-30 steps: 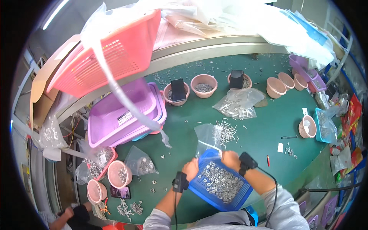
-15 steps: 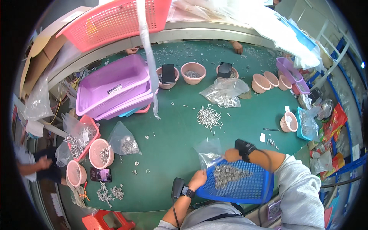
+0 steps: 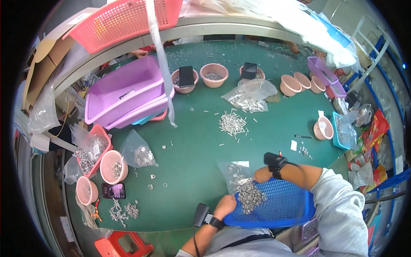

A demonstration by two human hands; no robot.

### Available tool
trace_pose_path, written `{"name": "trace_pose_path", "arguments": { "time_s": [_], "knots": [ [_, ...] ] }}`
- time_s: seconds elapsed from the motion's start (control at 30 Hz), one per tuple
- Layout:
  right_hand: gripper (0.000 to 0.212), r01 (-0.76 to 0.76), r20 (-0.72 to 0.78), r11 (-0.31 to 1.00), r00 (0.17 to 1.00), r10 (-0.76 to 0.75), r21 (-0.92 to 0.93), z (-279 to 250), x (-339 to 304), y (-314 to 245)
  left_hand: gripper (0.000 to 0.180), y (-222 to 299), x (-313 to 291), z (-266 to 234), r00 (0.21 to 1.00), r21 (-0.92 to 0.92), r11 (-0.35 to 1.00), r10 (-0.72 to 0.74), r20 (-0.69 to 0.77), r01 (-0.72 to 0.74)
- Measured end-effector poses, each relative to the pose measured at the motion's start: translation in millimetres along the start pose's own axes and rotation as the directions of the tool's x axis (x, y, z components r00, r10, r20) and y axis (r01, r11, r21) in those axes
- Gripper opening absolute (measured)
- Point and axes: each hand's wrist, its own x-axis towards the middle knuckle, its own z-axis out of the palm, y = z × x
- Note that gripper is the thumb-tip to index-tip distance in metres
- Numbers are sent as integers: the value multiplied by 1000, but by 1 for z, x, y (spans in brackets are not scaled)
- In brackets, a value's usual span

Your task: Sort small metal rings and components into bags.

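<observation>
A blue plastic basket [image 3: 282, 201] is at the table's near edge, tilted with its left end low. Small metal fittings [image 3: 250, 197] heap at that end, by the mouth of a clear plastic bag [image 3: 234, 173], which has some metal pieces inside. My left hand [image 3: 225, 206] is closed on the basket's left near corner. At the far left corner, my right hand [image 3: 262, 174] is closed on the rim beside the bag's mouth. How much of the bag's edge each hand grips is hidden.
Beyond the bag lies a pile of metal pins [image 3: 232, 123]. Pink bowls [image 3: 113, 167] and a phone [image 3: 113, 191] are on the left, near purple baskets [image 3: 124, 94]. A pink bowl [image 3: 323, 128] stands right. Another person's hand [image 3: 139, 53] shows at the far edge.
The fittings have slid left across the basket toward the bag, and metal pieces now show in it. The basket shifted slightly right. A person at the left has gone from view.
</observation>
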Motion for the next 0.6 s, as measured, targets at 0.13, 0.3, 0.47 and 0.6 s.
{"name": "trace_pose_path", "arguments": {
  "time_s": [0.13,0.3,0.47,0.6],
  "knots": [
    [36,47,36,997,998,-49,56,-2,-7,0,37,16,-11,-26,1000,-33,999,0,-14,0],
    [40,83,93,996,992,-81,-19,2,-3,1,34,10,-9,-14,1000,69,997,26,9,-27],
    [39,-67,10,994,998,66,85,-40,-35,-44,29,-6,-4,-19,998,29,998,59,-2,-59],
    [41,-86,288,969,958,16,233,-24,-12,-3,26,22,0,-34,999,34,998,43,14,-43]
  ]
}}
